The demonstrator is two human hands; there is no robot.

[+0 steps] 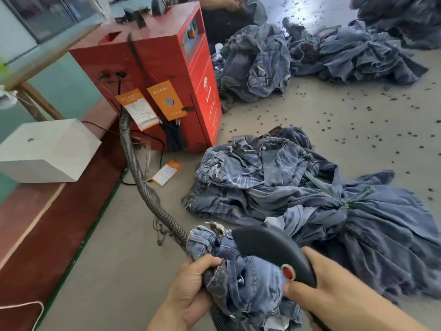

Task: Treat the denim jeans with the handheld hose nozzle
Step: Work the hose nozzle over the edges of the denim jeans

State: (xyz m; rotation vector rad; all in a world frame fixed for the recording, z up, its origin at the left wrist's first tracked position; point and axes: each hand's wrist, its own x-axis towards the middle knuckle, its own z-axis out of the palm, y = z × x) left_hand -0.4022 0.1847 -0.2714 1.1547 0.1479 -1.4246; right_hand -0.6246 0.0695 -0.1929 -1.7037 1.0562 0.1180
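Two hands at bottom of frame. Left hand curls round a bunched pair of jeans together with the ribbed hose, thumb on top. Right hand grips the black nozzle, thumb just beside its one red button; forearm runs off the lower right corner. Nozzle is smooth matte plastic, a flat pointed wedge, tip lying on the held jeans. Jeans are faded blue denim, crumpled, one metal rivet button showing.

One hose, dark grey, corrugated, curving from the left hand up across the floor to the red machine.

Just beyond the hands, one heap of jeans on the concrete floor, tied with a green strap. Many small dark specks scattered over the floor to the right.

Left: a dark red ledge with one white box, blocky, angled top.

Machine is a boxy red metal cabinet, two orange tags hanging on its side, a third tag flat on the floor nearby. Black cables trail at its base.

Far: two more denim heaps, and another pile at the top right corner. A seated person partly visible behind the machine.
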